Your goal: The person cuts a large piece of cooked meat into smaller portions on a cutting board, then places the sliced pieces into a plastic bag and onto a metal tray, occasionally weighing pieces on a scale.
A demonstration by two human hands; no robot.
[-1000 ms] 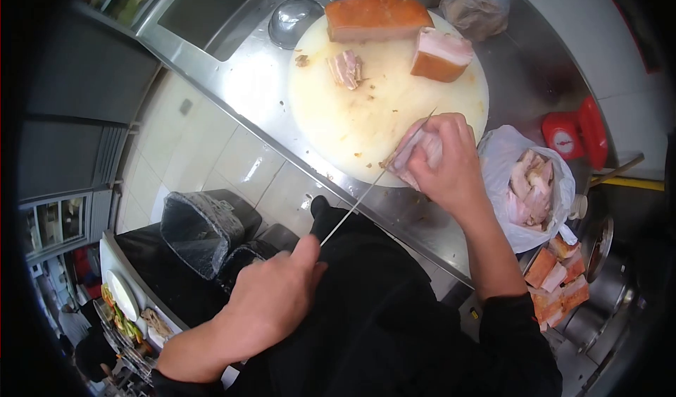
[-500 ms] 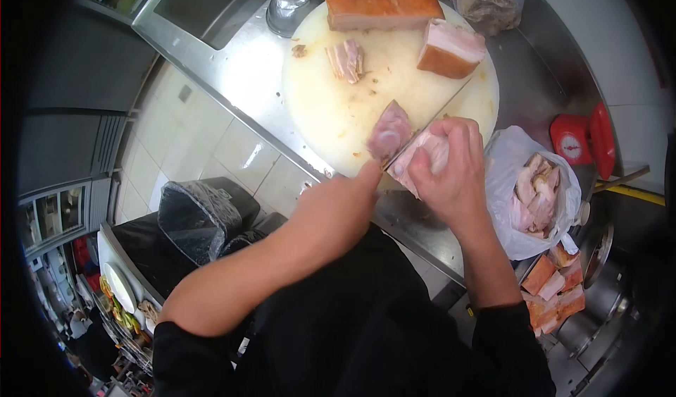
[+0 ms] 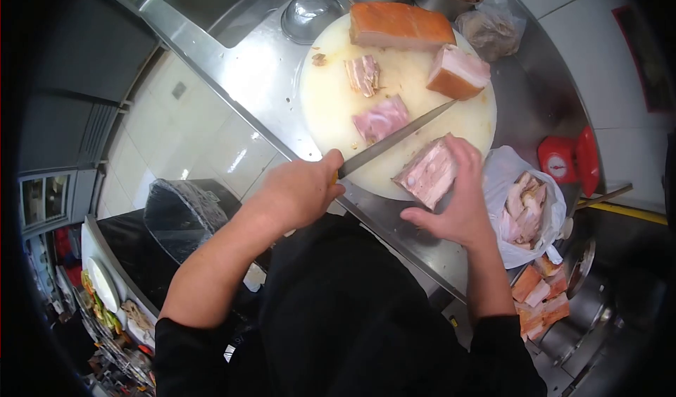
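My left hand (image 3: pixel 299 193) grips a knife (image 3: pixel 394 140) by its handle, and the long blade slants across the round white cutting board (image 3: pixel 325 108). On the other side of the blade, the fingers of my right hand (image 3: pixel 468 200) rest along a block of pale pink meat (image 3: pixel 428 174). The thumb is spread away from it. A meat slice (image 3: pixel 381 120) lies flat just beyond the blade. Farther back are a few thin meat strips (image 3: pixel 362 75), a large brown-skinned slab of pork (image 3: pixel 401 25) and a smaller pork block (image 3: pixel 459 71) near the knife tip.
A plastic bag of meat pieces (image 3: pixel 496 247) stands right of the board, near a red scale (image 3: pixel 556 164). Several skin-on pork pieces (image 3: pixel 542 312) lie below. Metal bowls (image 3: pixel 312 18) and a tied bag (image 3: pixel 493 34) are behind. A lined bin (image 3: pixel 179 217) stands left.
The knife has come away from the meat block and moved left with my left hand. My right hand has loosened its grip, thumb spreading. The slice beside the blade now lies flatter.
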